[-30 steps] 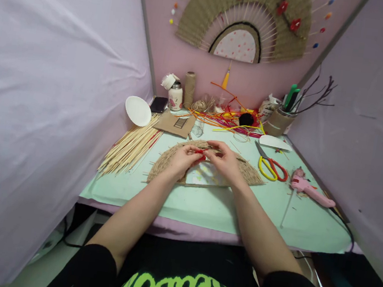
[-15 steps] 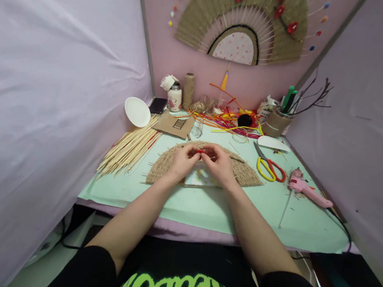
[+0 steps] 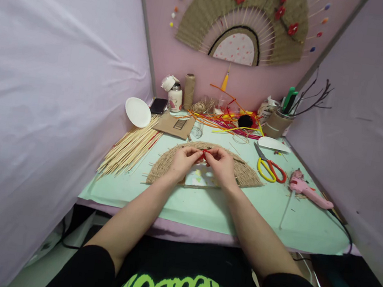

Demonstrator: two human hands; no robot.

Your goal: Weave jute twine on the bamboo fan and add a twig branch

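Between my two hands is a small red piece (image 3: 204, 154), perhaps a bit of pipe cleaner; its exact shape is too small to make out. My left hand (image 3: 186, 160) pinches it from the left with thumb and forefinger. From the right, my right hand (image 3: 222, 164) pinches it too, and the fingertips of both hands nearly meet. Below them lies a woven twine fan (image 3: 163, 167) with stick ends poking out at its rim. At its lower middle a pale, colourfully patterned panel (image 3: 201, 178) shows, partly covered by my hands.
Bamboo sticks (image 3: 129, 146) and a white paper plate (image 3: 138, 112) are at left. Scissors (image 3: 269, 168) and a pink glue gun (image 3: 309, 192) lie at right. Coloured pipe cleaners (image 3: 230, 123) are heaped at the back, near a pot (image 3: 277, 123) holding twigs. A finished fan (image 3: 197, 25) hangs behind.
My fingertips have shifted slightly around the red piece, which now sits a little further right and shows more upright between them. Everything on the table stays in place.
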